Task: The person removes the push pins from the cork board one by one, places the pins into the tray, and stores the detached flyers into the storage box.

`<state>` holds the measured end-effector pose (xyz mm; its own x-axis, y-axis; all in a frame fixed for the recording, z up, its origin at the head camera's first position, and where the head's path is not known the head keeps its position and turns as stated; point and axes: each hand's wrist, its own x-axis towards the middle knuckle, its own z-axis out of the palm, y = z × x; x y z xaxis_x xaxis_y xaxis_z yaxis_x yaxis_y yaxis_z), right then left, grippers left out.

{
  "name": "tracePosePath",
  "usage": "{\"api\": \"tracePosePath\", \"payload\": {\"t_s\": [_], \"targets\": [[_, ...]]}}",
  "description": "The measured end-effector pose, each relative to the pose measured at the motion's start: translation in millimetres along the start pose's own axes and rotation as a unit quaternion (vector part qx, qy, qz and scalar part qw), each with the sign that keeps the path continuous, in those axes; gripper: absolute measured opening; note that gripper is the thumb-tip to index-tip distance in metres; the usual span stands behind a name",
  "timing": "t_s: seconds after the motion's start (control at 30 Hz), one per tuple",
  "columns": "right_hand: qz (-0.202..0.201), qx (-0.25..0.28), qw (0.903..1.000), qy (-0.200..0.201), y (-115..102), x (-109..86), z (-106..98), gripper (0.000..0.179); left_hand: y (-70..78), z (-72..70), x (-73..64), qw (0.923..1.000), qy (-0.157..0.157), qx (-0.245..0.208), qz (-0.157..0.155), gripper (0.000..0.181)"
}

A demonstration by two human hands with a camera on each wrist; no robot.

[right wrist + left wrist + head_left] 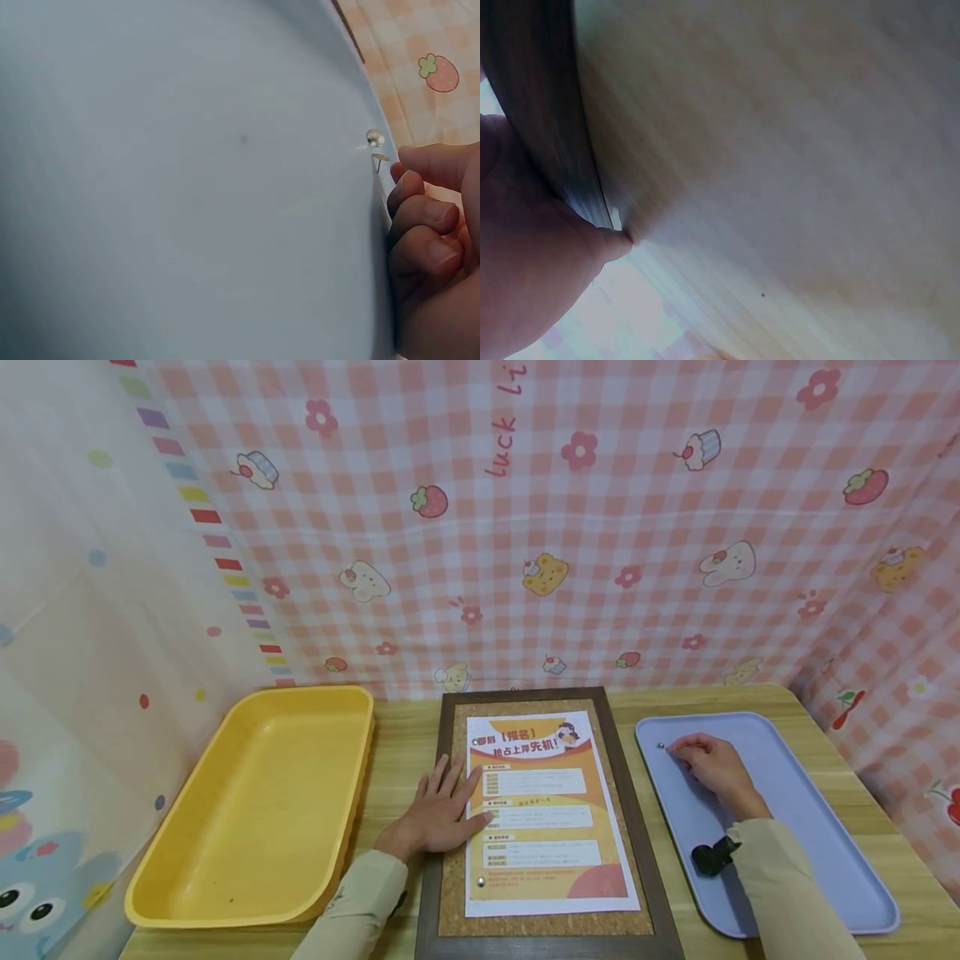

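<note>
My left hand (442,814) rests with spread fingers on the left side of an orange-and-white printed poster (536,868). The poster lies on a cork board (551,924) with a dark frame (645,827); the palm crosses the frame's left side. Thumbtacks show at the poster's upper left and lower left (481,882). My right hand (716,772) is over the far left of a lavender tray (810,843), fingers bent, thumb and index tips close together. Two thumbtacks (375,137) are right at those fingertips; I cannot tell whether one is pinched.
A yellow plastic tray (262,818) stands left of the board on the wood-grain table (397,735). Checked pink cloth (480,543) hangs behind the table and on the right side, and pale printed cloth (90,610) hangs at the left.
</note>
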<state>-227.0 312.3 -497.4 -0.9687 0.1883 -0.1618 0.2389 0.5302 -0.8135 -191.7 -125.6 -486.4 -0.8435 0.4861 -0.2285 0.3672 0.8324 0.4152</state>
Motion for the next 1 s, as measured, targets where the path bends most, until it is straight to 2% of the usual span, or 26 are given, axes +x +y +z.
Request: {"api": "tracePosePath", "payload": {"t_s": [0.2,0.33,0.6,0.87,1.0], "targets": [[0.027,0.023,0.9993,-0.014,-2.3,-1.8,-2.7,0.036,0.2,0.0,-1.1,1.0000,0.001,-0.003,0.002,0.076],[0.020,0.019,0.9993,-0.024,-6.4,-3.2,-4.2,0.036,1.5,-1.4,-1.0,1.0000,0.002,0.001,-0.003,0.075],[-0.040,-0.010,0.9983,-0.040,-33.3,-8.5,4.0,0.035,1.4,-2.5,-0.8,1.0000,0.005,0.002,-0.004,0.075],[-0.092,0.026,0.9898,-0.106,-57.3,-19.6,20.8,0.029,1.1,-2.7,-0.9,1.0000,0.000,-0.002,-0.008,0.069],[-0.111,0.024,0.9839,-0.138,-66.8,-26.9,31.1,0.028,0.4,-2.4,-1.0,1.0000,0.000,-0.001,-0.009,0.067]]}}
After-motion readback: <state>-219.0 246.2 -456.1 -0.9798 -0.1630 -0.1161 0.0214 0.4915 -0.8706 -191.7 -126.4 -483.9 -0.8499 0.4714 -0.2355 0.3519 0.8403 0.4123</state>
